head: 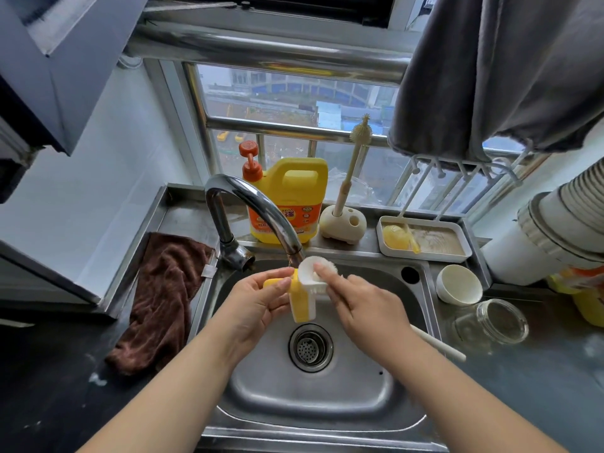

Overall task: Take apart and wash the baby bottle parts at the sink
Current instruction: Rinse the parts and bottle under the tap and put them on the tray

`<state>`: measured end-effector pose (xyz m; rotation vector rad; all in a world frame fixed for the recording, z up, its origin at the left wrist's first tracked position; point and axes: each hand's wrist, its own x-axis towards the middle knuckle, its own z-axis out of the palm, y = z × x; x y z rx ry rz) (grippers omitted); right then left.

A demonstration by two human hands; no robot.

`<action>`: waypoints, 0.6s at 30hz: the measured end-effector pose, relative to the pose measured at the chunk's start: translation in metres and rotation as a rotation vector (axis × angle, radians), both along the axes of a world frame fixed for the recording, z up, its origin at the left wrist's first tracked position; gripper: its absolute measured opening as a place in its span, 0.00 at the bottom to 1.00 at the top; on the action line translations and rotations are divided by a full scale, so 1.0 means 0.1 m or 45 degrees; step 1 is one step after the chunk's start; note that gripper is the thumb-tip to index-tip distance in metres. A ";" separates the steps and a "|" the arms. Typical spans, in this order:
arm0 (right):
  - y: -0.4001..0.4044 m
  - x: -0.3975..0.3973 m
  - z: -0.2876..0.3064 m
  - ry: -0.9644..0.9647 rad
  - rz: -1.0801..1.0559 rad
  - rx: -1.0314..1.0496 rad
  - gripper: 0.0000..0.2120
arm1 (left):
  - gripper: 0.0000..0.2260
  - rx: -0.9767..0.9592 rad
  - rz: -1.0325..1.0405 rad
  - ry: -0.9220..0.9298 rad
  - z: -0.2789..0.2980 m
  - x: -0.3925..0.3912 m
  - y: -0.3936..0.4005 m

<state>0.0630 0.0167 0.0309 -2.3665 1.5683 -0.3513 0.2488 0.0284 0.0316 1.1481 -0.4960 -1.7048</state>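
Head view, with the sink [385,397] as landmark. Over the middle of the basin, just under the tap [261,209] spout, both hands meet on a yellow-and-white bottle part [302,304]. The left hand [258,305] grips its yellow handle side, fingers and thumb curled round it. The right hand [359,307] holds a brush [318,276] with white bristles, its fingers curled on the brush head, which is pressed against the top of the part; its white handle [439,346] sticks out behind the right forearm over the sink's right rim. Whether water is running from the spout is hard to tell. The drain [310,347] lies directly below the hands.

Behind the sink, on the back ledge, stands a yellow soap jug [294,197] with an orange pump, and right of it a cream holder [343,223] with a thin brush [354,148] upright in it. Further right on the ledge sits a white tray [464,240] with a small yellow piece [397,237] in its left end.

On the counter right of the sink, a white cup [457,286] lies tilted near the rim, and a clear glass bottle [490,322] lies on its side just in front of it. Left of the sink a brown cloth [163,299] hangs over the counter edge. A grey towel [496,70] hangs above the sink's right back corner.
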 end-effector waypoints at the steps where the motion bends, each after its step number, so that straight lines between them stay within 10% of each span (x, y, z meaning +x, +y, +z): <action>1: -0.05 0.01 -0.01 -0.058 -0.033 0.039 0.21 | 0.12 -0.001 -0.001 0.006 0.00 -0.02 0.01; 18: -0.12 0.06 0.02 0.021 -0.031 0.267 0.19 | 0.20 -0.088 -0.155 -0.191 -0.07 0.08 0.07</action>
